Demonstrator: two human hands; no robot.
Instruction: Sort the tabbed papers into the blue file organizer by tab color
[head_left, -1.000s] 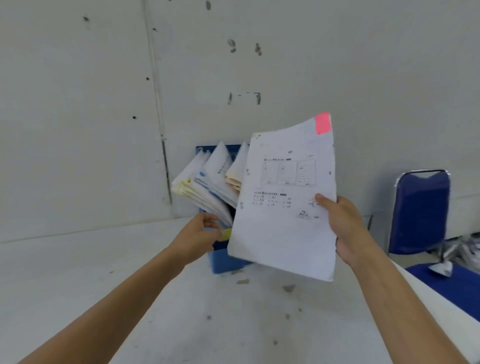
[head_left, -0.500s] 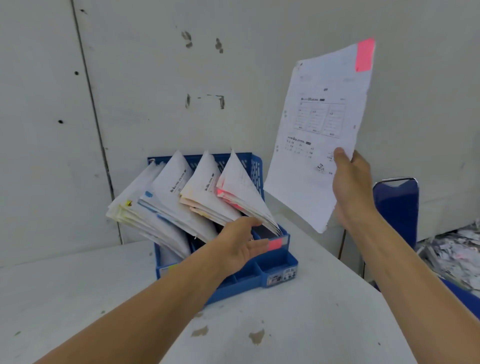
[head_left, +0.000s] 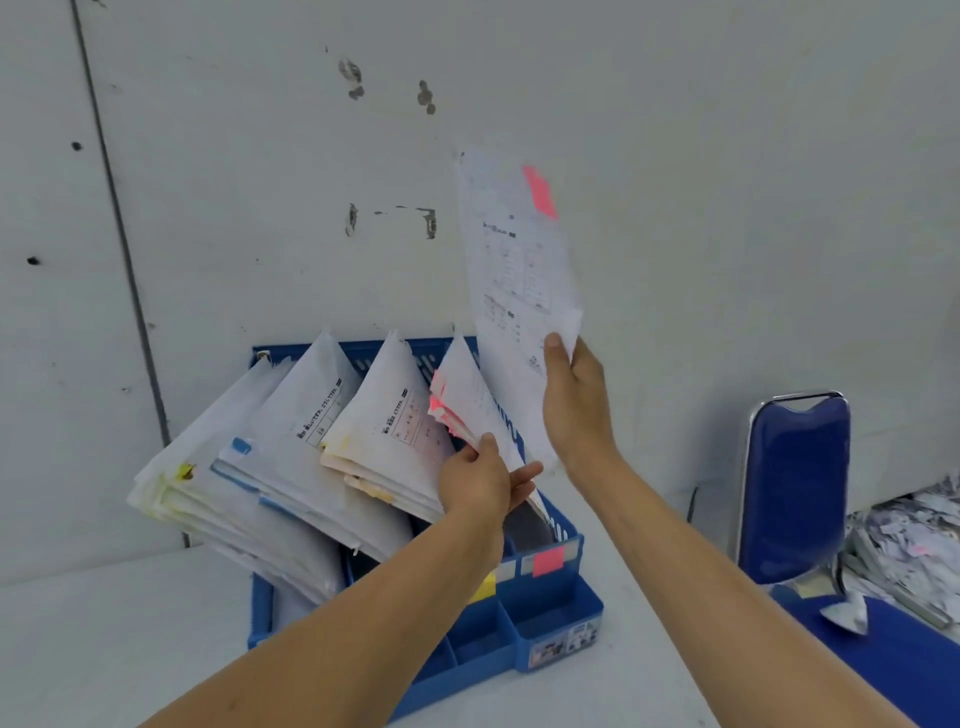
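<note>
The blue file organizer (head_left: 558, 618) stands on a white table against the wall, with several leaning stacks of tabbed papers in its slots. My right hand (head_left: 576, 400) grips a white sheet with a pink tab (head_left: 519, 291) by its lower edge, upright above the rightmost slot. My left hand (head_left: 480, 480) holds the pink-tabbed stack (head_left: 467, 400) in that slot, thumb on its front and fingers behind it, pulling it leftward. A pink label (head_left: 548, 561) marks the slot's front. Stacks with yellow (head_left: 218, 488), blue (head_left: 296, 441) and pale orange tabs (head_left: 384, 431) lean left.
A blue padded chair (head_left: 795, 483) stands right of the table. A heap of loose papers (head_left: 909, 545) lies at the far right. The grey wall (head_left: 260, 182) rises directly behind the organizer. The white table (head_left: 104, 649) extends left and toward me.
My right hand has brought the pink-tabbed sheet down and left, turning it edge-on over the rightmost slot. My left hand rose from the organizer's front and took hold of the pink-tabbed stack.
</note>
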